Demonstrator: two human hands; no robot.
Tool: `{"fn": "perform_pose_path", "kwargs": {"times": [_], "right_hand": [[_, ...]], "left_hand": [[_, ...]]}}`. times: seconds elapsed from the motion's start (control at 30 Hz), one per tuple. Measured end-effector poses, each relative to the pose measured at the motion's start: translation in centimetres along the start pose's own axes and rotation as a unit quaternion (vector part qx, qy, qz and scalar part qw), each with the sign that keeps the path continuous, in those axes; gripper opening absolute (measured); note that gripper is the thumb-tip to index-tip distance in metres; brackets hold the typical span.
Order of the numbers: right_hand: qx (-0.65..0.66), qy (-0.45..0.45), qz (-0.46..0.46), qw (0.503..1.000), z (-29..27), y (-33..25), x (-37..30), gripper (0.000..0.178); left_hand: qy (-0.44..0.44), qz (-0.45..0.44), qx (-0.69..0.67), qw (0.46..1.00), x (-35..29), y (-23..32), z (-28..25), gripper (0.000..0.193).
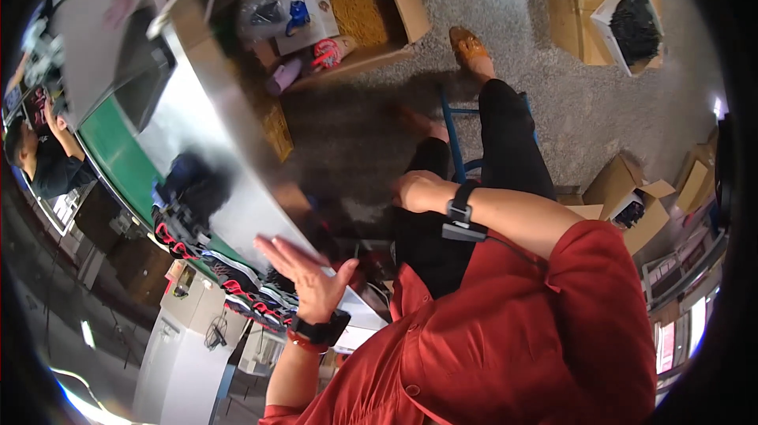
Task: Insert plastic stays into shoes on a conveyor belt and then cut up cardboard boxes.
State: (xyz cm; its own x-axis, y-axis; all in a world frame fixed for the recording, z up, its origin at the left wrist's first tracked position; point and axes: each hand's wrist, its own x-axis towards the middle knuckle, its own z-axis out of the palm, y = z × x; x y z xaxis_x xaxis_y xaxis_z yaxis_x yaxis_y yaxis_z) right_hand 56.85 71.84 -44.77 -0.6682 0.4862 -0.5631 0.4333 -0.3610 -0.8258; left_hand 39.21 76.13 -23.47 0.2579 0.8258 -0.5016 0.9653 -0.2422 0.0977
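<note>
Beside the edge of the metal worktop (193, 113), my left hand (310, 281) is raised with its fingers stretched out and its thumb apart. Nothing is in it. Close by, a row of black sports shoes (235, 292) with pink-red trim runs along the bench. A dark, blurred heap (197, 186) lies on the worktop beyond that hand. My right hand (412, 189) rests at my dark-trousered thigh, bent at the wrist. Its fingers are mostly hidden, so their state is unclear. Both wrists wear black straps.
An open carton (407, 6) with yellow material and bagged items stands past the worktop. At the far right, a white box (632, 30) of black pieces leans on a big carton (564, 10). A blue stool frame (456, 137) stands between my legs. A co-worker (55, 160) is across the bench.
</note>
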Motion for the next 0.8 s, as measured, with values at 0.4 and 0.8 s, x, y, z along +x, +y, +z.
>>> {"fn": "perform_pose_path", "kwargs": {"times": [0.4, 0.8], "right_hand": [[0.144, 0.042, -0.111, 0.982, 4.0, 1.5, 8.2, 0.024], [0.194, -0.051, -0.180, 0.963, 11.9, -3.3, 9.7, 0.020]], "left_hand": [[-0.140, -0.186, -0.124, 0.965, -4.1, -1.9, 0.8, 0.100], [-0.304, -0.081, -0.094, 0.945, -0.9, -1.0, -0.8, 0.076]]}}
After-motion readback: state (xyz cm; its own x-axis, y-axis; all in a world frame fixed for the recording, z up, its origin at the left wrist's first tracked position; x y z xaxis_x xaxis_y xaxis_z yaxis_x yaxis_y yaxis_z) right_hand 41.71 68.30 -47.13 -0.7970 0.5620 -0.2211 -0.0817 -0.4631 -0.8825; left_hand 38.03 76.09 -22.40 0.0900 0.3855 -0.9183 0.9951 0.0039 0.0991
